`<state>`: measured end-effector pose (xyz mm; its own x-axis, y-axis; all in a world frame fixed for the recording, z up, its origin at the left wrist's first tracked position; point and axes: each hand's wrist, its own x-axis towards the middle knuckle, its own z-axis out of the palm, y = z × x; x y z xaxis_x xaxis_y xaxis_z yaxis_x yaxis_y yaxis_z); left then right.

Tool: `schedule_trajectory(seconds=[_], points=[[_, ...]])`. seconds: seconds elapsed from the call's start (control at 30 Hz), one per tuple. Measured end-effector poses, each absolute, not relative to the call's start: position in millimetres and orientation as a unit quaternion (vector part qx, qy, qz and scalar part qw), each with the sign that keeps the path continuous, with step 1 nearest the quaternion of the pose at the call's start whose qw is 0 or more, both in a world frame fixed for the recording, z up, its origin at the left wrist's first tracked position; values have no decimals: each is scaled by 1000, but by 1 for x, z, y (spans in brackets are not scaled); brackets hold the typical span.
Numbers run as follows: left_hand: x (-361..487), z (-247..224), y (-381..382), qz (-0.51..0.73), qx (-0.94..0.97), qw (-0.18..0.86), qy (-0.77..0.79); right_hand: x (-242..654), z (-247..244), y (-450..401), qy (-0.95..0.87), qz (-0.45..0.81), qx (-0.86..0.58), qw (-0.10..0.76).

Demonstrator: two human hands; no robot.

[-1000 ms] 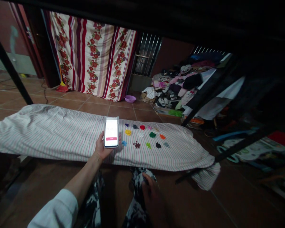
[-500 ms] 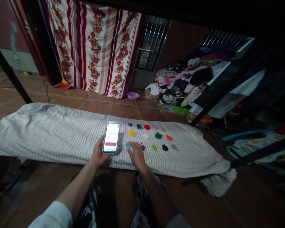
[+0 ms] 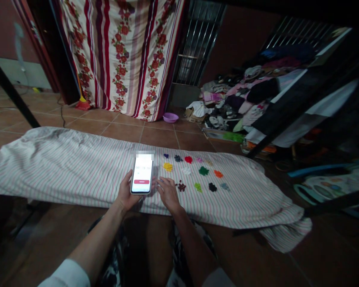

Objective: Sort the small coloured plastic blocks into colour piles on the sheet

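- Left hand [image 3: 128,193]: grip was closed around the phone [image 3: 141,175], above the striped cloth [image 3: 77,167].
- Right hand [image 3: 169,195]: grip was loosely spread; the phone stood at its 10 o'clock, brown pieces [image 3: 182,185] at 2 o'clock.

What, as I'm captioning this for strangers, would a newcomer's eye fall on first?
Most likely the glowing phone in the left hand, over the striped cloth. Next, probably, the small coloured piles in rows on the cloth, right of the phone. Beyond the cloth hangs a curtain with red flowers.
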<state>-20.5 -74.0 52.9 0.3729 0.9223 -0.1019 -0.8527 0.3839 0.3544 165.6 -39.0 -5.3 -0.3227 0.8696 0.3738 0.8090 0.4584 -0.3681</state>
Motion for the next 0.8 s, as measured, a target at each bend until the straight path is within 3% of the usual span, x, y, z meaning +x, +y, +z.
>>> schedule_trajectory(seconds=[0.47, 0.8], points=[[-25, 48, -70, 566, 134, 796, 165, 172, -7, -40, -792, 78, -531, 291], [-29, 44, -68, 557, 141, 807, 133, 176, -1, -38, -771, 130, -577, 237]])
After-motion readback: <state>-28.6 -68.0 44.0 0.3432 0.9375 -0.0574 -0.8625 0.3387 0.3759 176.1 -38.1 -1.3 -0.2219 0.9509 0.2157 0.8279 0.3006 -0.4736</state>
